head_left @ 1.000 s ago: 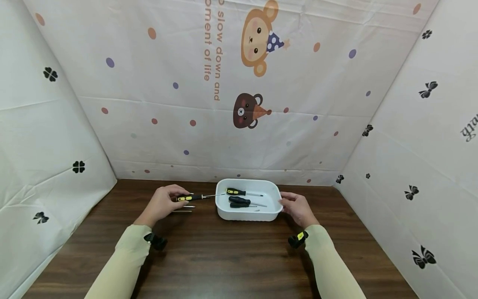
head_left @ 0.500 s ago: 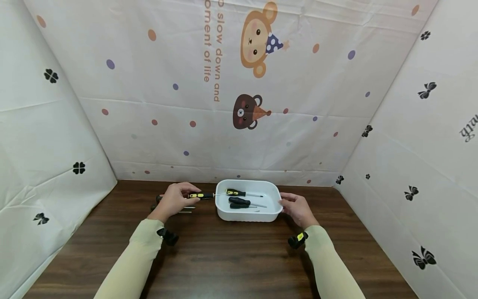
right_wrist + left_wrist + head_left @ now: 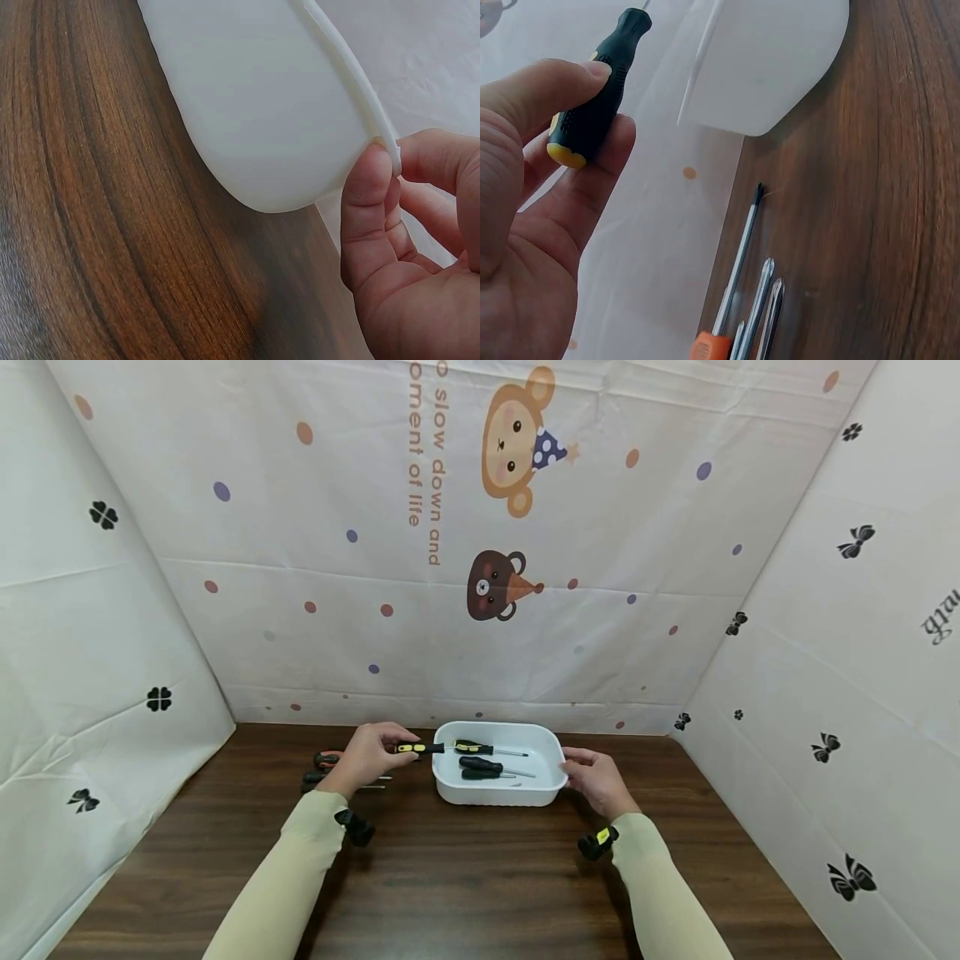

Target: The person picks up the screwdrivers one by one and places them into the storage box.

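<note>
My left hand (image 3: 369, 757) pinches the handle of a black-and-yellow screwdriver (image 3: 600, 97) between thumb and fingers, up off the table. Its shaft points right, over the left rim of a white plastic tray (image 3: 495, 796). Inside the tray lie a black-and-yellow screwdriver (image 3: 474, 747) and two all-black screwdrivers, one of them the upper black screwdriver (image 3: 480, 763). At the tray's right end my right hand (image 3: 596, 777) grips the rim, thumb outside, as the right wrist view (image 3: 420, 217) shows.
Several more screwdrivers lie on the wooden table (image 3: 465, 877) left of the tray, partly behind my left hand, among them an orange-handled screwdriver (image 3: 711, 346). A patterned cloth wall (image 3: 420, 635) rises right behind the tray, with further cloth at both sides.
My left hand has moved right with the screwdriver, bringing its shaft farther over the tray. More of the screwdrivers on the table now show behind it. The right hand and tray have stayed put.
</note>
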